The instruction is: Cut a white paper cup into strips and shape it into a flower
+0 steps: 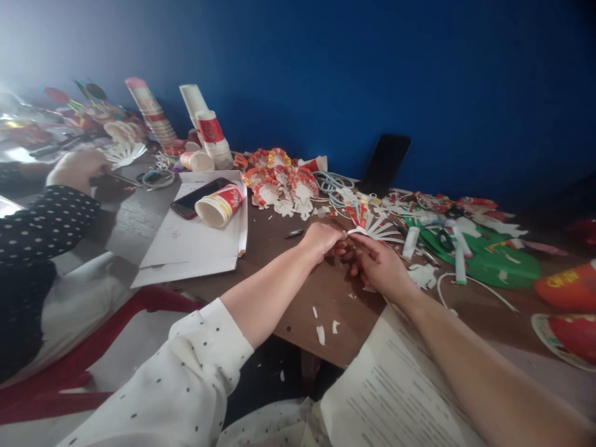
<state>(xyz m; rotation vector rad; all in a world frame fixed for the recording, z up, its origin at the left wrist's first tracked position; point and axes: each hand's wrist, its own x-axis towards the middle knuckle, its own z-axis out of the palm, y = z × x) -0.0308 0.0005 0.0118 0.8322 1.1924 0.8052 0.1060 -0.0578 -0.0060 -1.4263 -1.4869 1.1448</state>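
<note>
Just above the brown table, a paper cup cut into white strips [382,231] fans outward, with red and yellow print on one part. My left hand [325,241] is closed at its left edge, fingertips pinched together near the rim. From the other side my right hand [380,266] grips the same cut cup, thumb and forefinger meeting my left fingertips. The fingers partly hide the rim, and the undersides of both hands are out of sight. A small dark pen-like piece [294,233] lies left of my left hand.
Cut cups [284,180] and paper scraps pile up behind my hands. A green sheet [505,264] carries glue sticks and scissors at right. On the left, a printed cup [220,206] lies by a phone [198,197]. A co-worker's hand [77,169] holds a similar fan.
</note>
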